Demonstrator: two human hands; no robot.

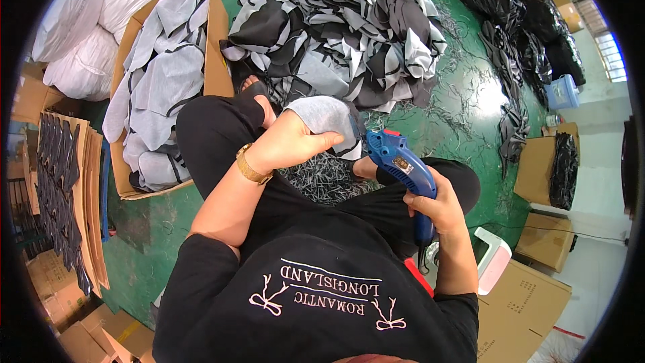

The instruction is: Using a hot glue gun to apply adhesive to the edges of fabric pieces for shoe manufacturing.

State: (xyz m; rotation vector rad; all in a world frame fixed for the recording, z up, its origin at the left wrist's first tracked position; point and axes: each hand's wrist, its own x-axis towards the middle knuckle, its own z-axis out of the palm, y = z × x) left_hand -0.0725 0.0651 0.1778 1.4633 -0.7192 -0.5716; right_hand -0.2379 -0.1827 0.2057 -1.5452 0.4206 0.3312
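Between my knees, my left hand point(292, 142) is closed on a grey fabric piece point(324, 115) with a dark edge, its thumb lying on top. My right hand point(437, 198) is wrapped round the handle of a blue electric cloth cutter point(408, 171) with a red switch. The cutter's head meets the dark right edge of the fabric; its blade is too small to make out. A cord hangs from the handle's lower end. Below the fabric, a heap of thin grey and black trimmings point(326, 180) lies on the floor between my legs.
A large pile of grey and black fabric pieces point(336, 33) lies ahead on the green floor point(138, 228). To the left stands a cardboard box point(218, 40) full of grey pieces. White sacks point(80, 60), black bags point(537, 20), cartons point(544, 238) and a white-pink stool point(496, 262) surround me.
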